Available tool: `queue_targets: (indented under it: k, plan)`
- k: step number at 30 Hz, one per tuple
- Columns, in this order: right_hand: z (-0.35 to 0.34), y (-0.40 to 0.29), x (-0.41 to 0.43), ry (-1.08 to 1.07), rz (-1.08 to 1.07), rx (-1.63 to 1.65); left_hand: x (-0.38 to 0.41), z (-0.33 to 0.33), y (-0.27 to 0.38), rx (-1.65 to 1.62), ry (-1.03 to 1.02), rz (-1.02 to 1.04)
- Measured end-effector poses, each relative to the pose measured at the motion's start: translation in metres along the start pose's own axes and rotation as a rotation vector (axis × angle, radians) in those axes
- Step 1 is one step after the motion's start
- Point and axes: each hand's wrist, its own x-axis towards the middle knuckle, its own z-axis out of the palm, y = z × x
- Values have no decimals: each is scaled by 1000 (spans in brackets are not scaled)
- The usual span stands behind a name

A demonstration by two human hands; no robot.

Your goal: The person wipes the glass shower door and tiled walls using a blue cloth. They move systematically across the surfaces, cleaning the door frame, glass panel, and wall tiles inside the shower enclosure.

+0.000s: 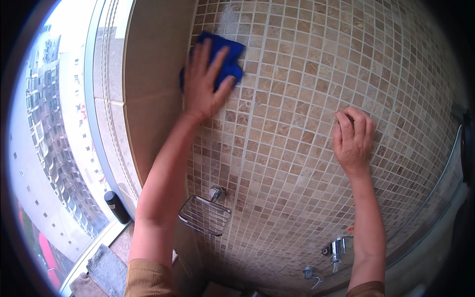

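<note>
With fingers spread, my left hand (pixel 204 81) presses a blue cloth (pixel 231 55) flat against the mosaic-tiled wall (pixel 293 92), near the corner with the larger plain tiles. Part of the cloth is hidden under my palm and fingers. A wet-looking sheen shows on the tiles just above it. Farther right, my right hand (pixel 354 139) is in front of the same wall with its fingers curled in towards the thumb. No object shows in it, and whether its knuckles touch the tiles is unclear. Below my left hand, a chrome wire soap basket (pixel 206 215) is fixed to the wall.
Low on the right are a chrome shower mixer (pixel 337 247) and a chrome wall hook or outlet (pixel 308 273). A window (pixel 55 130) fills the left side. On its sill stand a black bottle (pixel 117 208) and a grey towel (pixel 107 269). A glass panel edge (pixel 432 198) curves at right.
</note>
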Motion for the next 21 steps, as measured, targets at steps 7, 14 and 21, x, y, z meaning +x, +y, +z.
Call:
queue_targets:
  k: [7,14,21]
  plan:
    - [2,-2,1,8,2,0,-26,10,37,127,43,-228]
    - [-1,1,-1,1,-1,9,-50,6,77,13,-82,-109]
    - [0,0,1,7,1,10,-15,34,94,109,115,-443]
